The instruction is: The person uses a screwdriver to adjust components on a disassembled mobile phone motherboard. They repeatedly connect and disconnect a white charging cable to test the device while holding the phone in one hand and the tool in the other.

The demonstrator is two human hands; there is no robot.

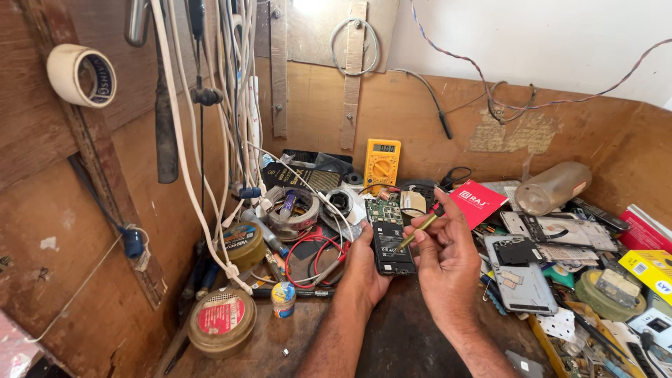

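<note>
My left hand (364,269) holds an opened mobile phone (389,238) with its back cover off, so the green circuit board and black battery show. My right hand (448,255) grips a slim yellow-handled screwdriver (420,228), whose tip rests on the phone's battery area. Both hands are over the dark middle of the wooden workbench (392,343). Red and white wires (315,255) lie just left of the left hand.
A yellow multimeter (381,161) leans on the back wall. Round tins (222,318) and a tape roll (297,210) sit left. Phone parts (521,276), a red card (476,201), a plastic bottle (553,185) and boxes (647,269) crowd the right. Cables (231,105) hang on the left wall.
</note>
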